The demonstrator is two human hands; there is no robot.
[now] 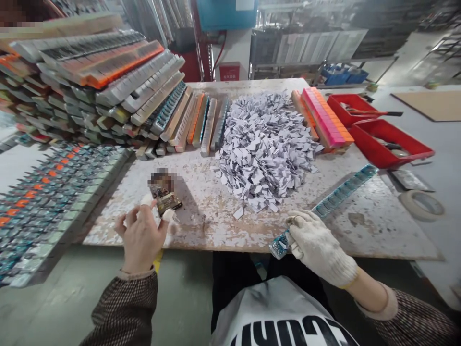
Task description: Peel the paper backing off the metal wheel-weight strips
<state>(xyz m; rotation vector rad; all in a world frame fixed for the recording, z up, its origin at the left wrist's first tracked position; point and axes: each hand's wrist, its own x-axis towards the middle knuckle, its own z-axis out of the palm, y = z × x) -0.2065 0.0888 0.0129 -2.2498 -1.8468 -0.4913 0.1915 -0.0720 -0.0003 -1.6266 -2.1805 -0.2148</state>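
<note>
My left hand, bare but for white coverings on the thumb and a fingertip, is at the table's front left. Its thumb and index finger are apart, beside a small printed box that stands on the table. Whether they touch the box I cannot tell. My right hand, in a white knitted glove, is closed around the near part of a long teal, clear-wrapped strip. The strip slants from the table's front edge up to the right. Between and beyond my hands lies a heap of small white paper pieces.
Wrapped strips are stacked high at the left, above a rack of teal and orange pieces. Pink and orange blocks stand right of the heap. Two red trays and a tape roll lie farther right.
</note>
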